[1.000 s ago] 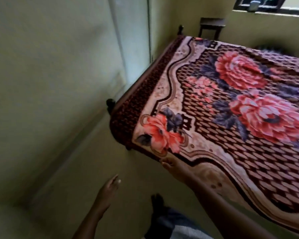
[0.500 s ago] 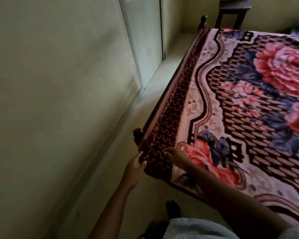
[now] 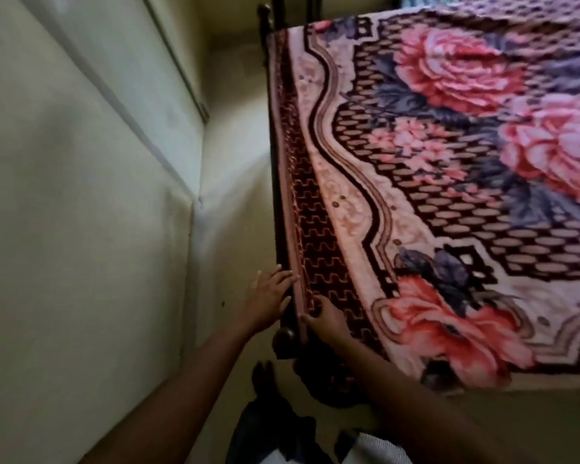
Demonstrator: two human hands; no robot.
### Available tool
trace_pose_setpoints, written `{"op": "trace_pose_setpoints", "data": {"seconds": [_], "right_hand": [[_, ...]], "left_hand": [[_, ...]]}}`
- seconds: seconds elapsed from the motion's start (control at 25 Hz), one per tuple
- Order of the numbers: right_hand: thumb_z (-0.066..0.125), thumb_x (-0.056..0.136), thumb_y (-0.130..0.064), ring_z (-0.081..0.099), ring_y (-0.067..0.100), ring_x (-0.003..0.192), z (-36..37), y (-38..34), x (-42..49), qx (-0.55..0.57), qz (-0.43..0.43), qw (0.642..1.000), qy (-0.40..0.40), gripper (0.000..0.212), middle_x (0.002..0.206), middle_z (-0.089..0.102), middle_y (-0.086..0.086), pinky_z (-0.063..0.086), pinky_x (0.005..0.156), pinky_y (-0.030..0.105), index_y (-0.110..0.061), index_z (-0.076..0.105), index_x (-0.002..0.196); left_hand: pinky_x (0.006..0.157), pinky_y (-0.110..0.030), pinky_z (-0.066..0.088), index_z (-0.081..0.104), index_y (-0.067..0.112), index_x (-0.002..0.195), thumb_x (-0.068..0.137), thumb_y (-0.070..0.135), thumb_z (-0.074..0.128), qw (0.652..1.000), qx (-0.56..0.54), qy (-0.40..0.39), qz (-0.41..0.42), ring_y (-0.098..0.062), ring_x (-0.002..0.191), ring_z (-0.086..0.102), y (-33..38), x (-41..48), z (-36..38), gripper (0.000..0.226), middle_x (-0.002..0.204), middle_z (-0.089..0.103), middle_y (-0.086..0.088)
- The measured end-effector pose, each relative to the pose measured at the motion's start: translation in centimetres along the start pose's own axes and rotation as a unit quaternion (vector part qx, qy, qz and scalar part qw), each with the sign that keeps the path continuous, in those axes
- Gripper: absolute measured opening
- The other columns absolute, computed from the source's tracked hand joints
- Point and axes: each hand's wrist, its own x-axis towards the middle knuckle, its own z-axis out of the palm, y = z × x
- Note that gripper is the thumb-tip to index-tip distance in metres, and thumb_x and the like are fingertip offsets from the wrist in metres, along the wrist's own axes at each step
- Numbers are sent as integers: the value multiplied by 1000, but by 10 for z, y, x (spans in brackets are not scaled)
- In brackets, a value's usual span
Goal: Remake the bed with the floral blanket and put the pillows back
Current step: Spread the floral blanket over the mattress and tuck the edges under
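The floral blanket [image 3: 449,182], pink roses on a dark lattice with a maroon border, lies spread flat over the bed. Its left edge runs along the dark wooden bed frame [image 3: 275,182]. My left hand [image 3: 268,296] lies with straight fingers against the blanket's outer edge at the near left corner. My right hand [image 3: 325,318] rests on the maroon border just inside that edge, its thumb reaching to the hem; whether it pinches the fabric is unclear. No pillows are in view.
A pale wall [image 3: 81,195] runs close along the bed's left side, leaving a narrow strip of floor [image 3: 235,195]. A round bedpost knob [image 3: 283,336] sits under my hands. My foot [image 3: 263,376] stands on the floor below.
My view has swung left over the bed's side edge. Both hands have shifted a little along the blanket's left edge at the near corner; the left hand now lies flat against it.
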Motion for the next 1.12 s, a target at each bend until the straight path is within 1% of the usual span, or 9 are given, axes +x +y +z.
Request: {"op": "trace_pose_setpoints", "data": {"seconds": [0.12, 0.32, 0.44, 0.6, 0.68, 0.76, 0.96, 1.04, 1.12], "right_hand": [[63, 87, -22, 56, 12, 107, 27, -8, 7, 15, 65, 993, 95, 37, 121, 60, 2, 45, 91, 24, -16, 54, 123], [59, 87, -20, 56, 15, 101, 33, -15, -3, -103, 75, 968, 216, 23, 111, 57, -2, 42, 78, 24, -18, 56, 110], [56, 85, -16, 54, 17, 100, 46, -14, -7, -132, 55, 961, 237, 19, 108, 52, -1, 37, 73, 25, -15, 53, 104], [56, 84, -14, 53, 18, 100, 53, -7, -3, -99, 76, 962, 245, 19, 108, 50, 0, 43, 80, 28, -16, 57, 103], [55, 85, -16, 51, 19, 104, 55, -4, 1, -99, 101, 962, 233, 20, 111, 49, 0, 44, 84, 30, -16, 58, 105], [53, 88, -17, 48, 18, 106, 58, -5, 9, -126, 128, 960, 214, 22, 114, 48, 0, 41, 81, 27, -15, 60, 108], [52, 86, -13, 49, 20, 107, 54, -20, 22, -95, 226, 951, 190, 24, 116, 51, 5, 36, 71, 28, -13, 58, 109], [49, 87, -12, 48, 22, 112, 51, -37, 25, -112, 250, 942, 193, 28, 118, 51, 6, 38, 77, 29, -12, 57, 114], [46, 87, -8, 49, 23, 109, 53, -55, 27, -87, 261, 939, 207, 27, 116, 50, 7, 30, 70, 31, -10, 53, 114]], "left_hand": [[103, -61, 33, 50, 25, 133, 85, 22, 57, 976, 94, -29, 195, -32, 136, 35, -31, 42, -2, 49, 138, 51, -4], [90, -56, 46, 73, 26, 99, 75, 23, 48, 871, 230, -76, 427, -33, 110, 62, -25, 90, -17, 35, 110, 69, -5], [88, -40, 50, 74, 20, 78, 67, 15, 74, 830, 220, -65, 509, -27, 85, 67, -12, 98, -17, 13, 90, 69, -2], [55, -21, 45, 70, 21, 62, 56, 21, 82, 831, 174, -113, 516, -15, 62, 61, -15, 96, -19, 14, 67, 63, 5], [66, -23, 36, 70, 26, 67, 68, 32, 64, 806, 163, -132, 553, -15, 74, 58, -26, 109, -19, 9, 74, 64, 6], [74, -28, 29, 72, 34, 80, 73, 41, 46, 793, 170, -97, 578, -13, 88, 47, -41, 136, -16, 27, 88, 64, 9], [70, -28, 49, 73, 26, 93, 78, 33, 47, 768, 123, -126, 616, -20, 83, 63, -57, 204, -30, 31, 92, 67, 2], [77, -31, 48, 68, 17, 110, 85, 26, 54, 778, 124, -203, 582, -27, 98, 62, -51, 213, -37, 29, 108, 65, -6], [88, -33, 41, 59, 14, 123, 91, 25, 53, 754, 209, -248, 571, -26, 112, 54, -36, 216, -37, 35, 121, 59, -7]]}}
